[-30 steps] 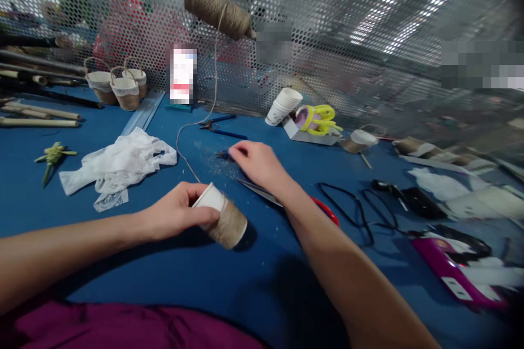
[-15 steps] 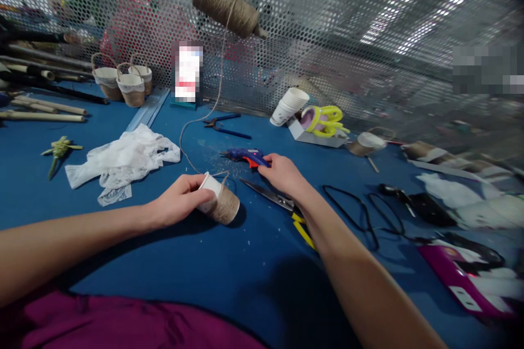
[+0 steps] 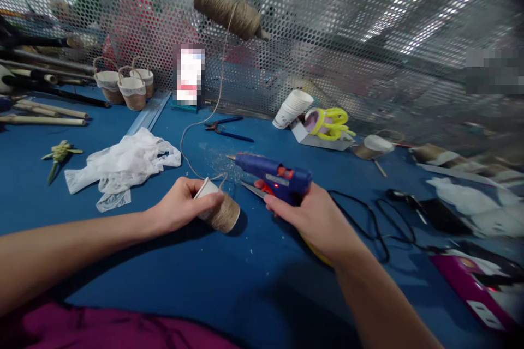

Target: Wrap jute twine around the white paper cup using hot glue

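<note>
"Fingers of the left hand (image 3: 190,204): what do they hold in the head view?"

"They close around the twine-wrapped cup (image 3: 226,212) near its white rim, at the near centre, tilted, probably leaving the wrapping exposed."

"And the right hand (image 3: 316,217)?"

"Gripping the glue gun (image 3: 271,175) by its handle, nozzle pointing left, perhaps keeping the tip off both hands. The spool (image 3: 225,9) sits far, so twine (image 3: 222,65) likely feeds freely."

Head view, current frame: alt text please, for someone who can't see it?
A person's left hand holds a white cup partly wrapped in twine, and the right hand grips a blue glue gun over a blue table. White lace lies at left, before three small baskets.
</note>
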Demonstrator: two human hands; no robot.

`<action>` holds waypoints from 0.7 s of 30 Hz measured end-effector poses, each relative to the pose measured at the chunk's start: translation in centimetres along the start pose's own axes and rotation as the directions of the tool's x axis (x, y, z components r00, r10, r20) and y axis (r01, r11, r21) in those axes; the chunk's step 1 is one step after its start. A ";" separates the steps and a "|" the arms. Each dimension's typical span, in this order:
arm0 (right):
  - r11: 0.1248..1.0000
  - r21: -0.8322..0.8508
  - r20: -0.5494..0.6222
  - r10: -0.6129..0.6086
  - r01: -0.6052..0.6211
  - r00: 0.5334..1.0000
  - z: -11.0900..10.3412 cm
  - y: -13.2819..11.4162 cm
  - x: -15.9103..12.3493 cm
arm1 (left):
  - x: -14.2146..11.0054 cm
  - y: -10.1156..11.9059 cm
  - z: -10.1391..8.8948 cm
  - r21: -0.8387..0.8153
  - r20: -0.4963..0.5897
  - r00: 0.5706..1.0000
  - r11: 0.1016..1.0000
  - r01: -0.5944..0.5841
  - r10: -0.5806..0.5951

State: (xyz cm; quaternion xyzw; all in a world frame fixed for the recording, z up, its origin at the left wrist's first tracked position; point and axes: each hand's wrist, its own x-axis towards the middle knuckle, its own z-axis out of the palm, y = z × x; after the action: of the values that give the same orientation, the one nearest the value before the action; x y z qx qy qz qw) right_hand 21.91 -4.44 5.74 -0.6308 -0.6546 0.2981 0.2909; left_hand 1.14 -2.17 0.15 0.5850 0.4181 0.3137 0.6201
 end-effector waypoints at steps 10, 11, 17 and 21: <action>0.911 -0.402 -0.241 -0.206 0.095 0.948 1.6 0.3 -0.6 | -0.1 0.1 -0.1 -0.011 0.003 1.000 1.000 -0.006 0.006; 0.911 -0.399 -0.227 -0.205 0.101 0.952 1.5 0.3 -0.5 | -0.1 0.1 -0.1 -0.008 -0.004 1.000 1.000 -0.004 0.004; 0.998 0.041 0.062 0.036 -0.039 0.997 0.0 -0.7 -0.8 | -0.1 -0.1 -0.2 0.008 -0.012 1.000 1.000 -0.002 0.002; 0.985 0.139 0.221 0.071 -0.104 0.973 -1.8 -1.2 -1.4 | -0.1 -0.1 -0.3 0.012 -0.007 1.000 1.000 -0.010 0.010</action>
State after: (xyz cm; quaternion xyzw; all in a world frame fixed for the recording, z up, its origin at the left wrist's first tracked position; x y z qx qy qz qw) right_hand 22.56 -5.81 7.84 -0.5995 -0.6294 0.4257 0.2514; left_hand 0.85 -2.10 0.08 0.5896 0.4194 0.3163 0.6135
